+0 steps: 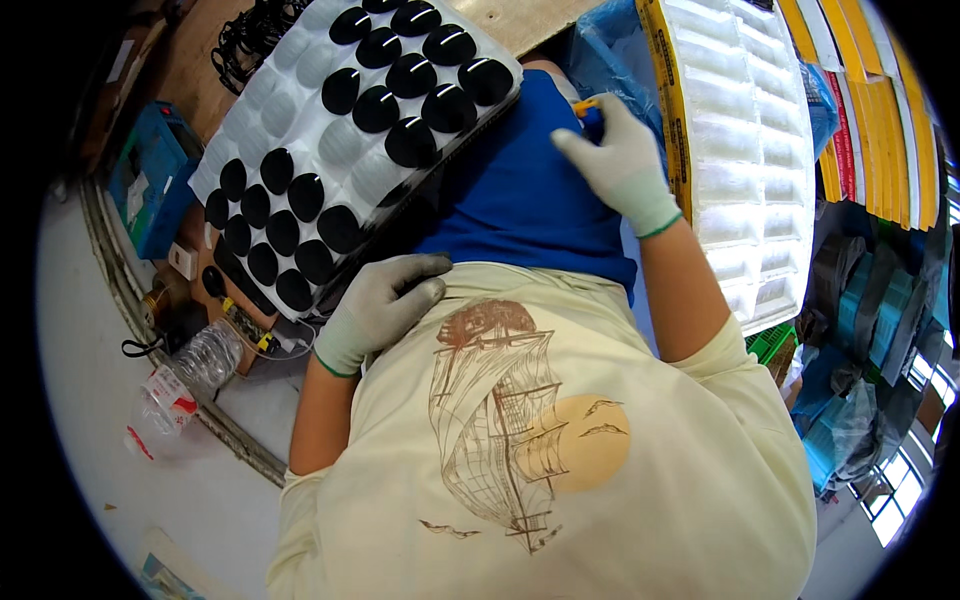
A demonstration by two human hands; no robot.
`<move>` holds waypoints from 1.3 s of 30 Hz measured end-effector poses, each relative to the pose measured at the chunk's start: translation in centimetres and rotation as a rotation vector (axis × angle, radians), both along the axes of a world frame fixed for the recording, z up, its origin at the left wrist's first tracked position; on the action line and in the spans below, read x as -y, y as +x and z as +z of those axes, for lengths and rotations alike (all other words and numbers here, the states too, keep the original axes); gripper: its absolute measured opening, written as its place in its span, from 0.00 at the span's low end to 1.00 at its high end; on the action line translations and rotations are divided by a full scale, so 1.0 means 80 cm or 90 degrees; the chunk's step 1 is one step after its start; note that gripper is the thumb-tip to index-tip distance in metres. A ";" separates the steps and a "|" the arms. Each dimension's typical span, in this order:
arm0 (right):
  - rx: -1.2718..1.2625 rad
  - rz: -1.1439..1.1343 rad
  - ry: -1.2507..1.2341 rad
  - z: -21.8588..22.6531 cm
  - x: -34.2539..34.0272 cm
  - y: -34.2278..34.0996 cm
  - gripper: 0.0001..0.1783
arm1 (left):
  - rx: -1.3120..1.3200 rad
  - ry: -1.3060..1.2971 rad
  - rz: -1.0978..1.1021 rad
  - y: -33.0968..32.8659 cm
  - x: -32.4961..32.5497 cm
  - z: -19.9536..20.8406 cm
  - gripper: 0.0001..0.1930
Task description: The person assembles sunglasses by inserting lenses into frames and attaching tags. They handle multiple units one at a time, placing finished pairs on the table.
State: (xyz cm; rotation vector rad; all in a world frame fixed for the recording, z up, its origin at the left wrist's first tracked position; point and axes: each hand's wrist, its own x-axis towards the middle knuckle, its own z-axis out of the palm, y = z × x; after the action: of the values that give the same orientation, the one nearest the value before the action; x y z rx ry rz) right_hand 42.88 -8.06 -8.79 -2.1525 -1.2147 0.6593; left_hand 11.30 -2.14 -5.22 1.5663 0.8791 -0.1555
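The person's white-gloved right hand (pixel 622 165) has its fingers curled around a small blue-and-yellow object (pixel 592 122), thumb apart, above the blue-clothed lap (pixel 530 180) and beside a long white ribbed tray (pixel 745 190). The white-gloved left hand (pixel 385 305) rests against the cream printed shirt (pixel 650 530), fingers loosely spread, visibly holding nothing. Good handling probably wants a closer thumb and steady grip, clear of the white dimpled sheet (pixel 340 143) bearing glossy black ovals (pixel 410 75).

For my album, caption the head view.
Left hand by the shirt, right hand at a blue-and-yellow object, both gloved.
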 end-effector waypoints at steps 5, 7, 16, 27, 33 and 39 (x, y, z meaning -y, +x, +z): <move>0.030 0.071 -0.141 -0.017 -0.007 -0.017 0.37 | 0.011 0.010 0.010 -0.006 0.004 -0.003 0.21; 0.031 0.102 -0.127 -0.019 -0.005 -0.018 0.37 | 0.011 0.006 0.011 -0.007 0.003 -0.006 0.21; 0.116 0.210 -0.039 -0.024 0.002 -0.026 0.24 | 0.072 0.042 0.029 -0.009 0.005 -0.019 0.19; 0.010 0.120 -0.007 -0.025 -0.017 -0.014 0.17 | 0.104 0.074 0.018 0.002 -0.001 -0.023 0.20; 0.034 0.153 -0.041 -0.023 -0.028 0.006 0.19 | 0.121 0.124 0.053 -0.008 -0.005 -0.020 0.20; -0.040 0.178 -0.012 0.077 -0.034 -0.065 0.16 | 0.145 0.147 0.134 -0.040 0.003 0.017 0.20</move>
State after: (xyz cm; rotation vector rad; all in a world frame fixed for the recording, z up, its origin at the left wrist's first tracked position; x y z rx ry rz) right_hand 37.70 -5.35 -2.64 -1.9788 -1.4944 0.8519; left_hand 8.07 -2.39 -3.86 1.6526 0.8967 0.2784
